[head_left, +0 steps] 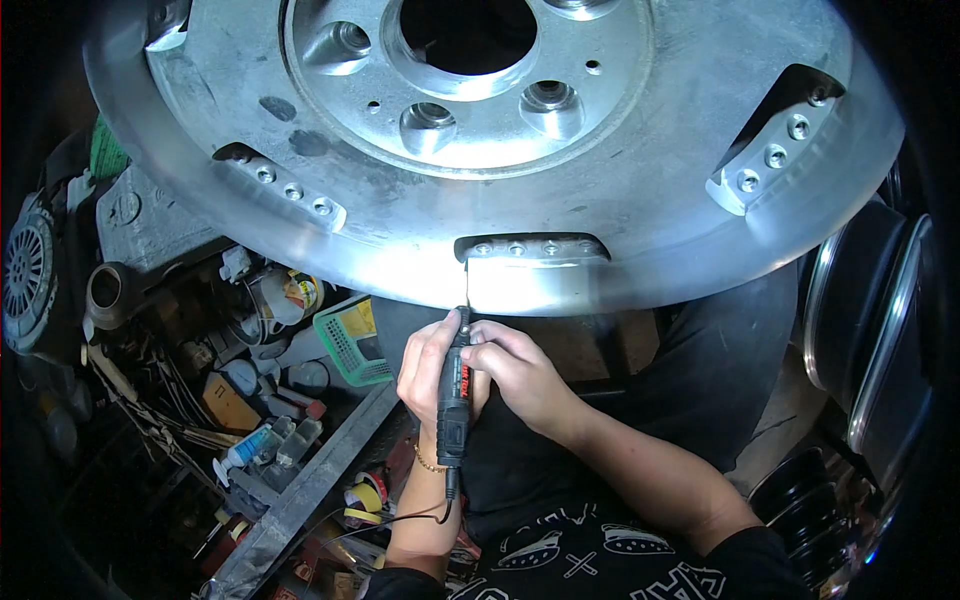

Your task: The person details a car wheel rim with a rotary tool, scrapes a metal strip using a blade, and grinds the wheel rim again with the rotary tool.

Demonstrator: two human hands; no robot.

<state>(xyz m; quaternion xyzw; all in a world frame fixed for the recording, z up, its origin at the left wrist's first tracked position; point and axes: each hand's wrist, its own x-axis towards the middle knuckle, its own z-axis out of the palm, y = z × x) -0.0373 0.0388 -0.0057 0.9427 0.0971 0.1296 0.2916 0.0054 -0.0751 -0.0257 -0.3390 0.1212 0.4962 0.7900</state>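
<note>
A large bare-metal wheel (390, 205) fills the top of the head view, with slots along its outer band and a round hole at its hub. Fingers of my left hand (425, 365) wrap round a black corded rotary tool (454, 410) with red lettering. My right hand (515, 372) pinches the same tool near its nose from the other side. Its thin bit (467, 285) points up, the tip right at the left end of the lower slot (530, 248), where a row of small threaded holes shows. The tool's cord (420, 517) trails down past my left wrist.
Left of me, a green plastic basket (350, 350), a blue-and-white tube (248, 447) and assorted tools crowd behind a metal rail (310, 490). Dark wheel rims (850, 310) stand at the right. My legs are under the wheel.
</note>
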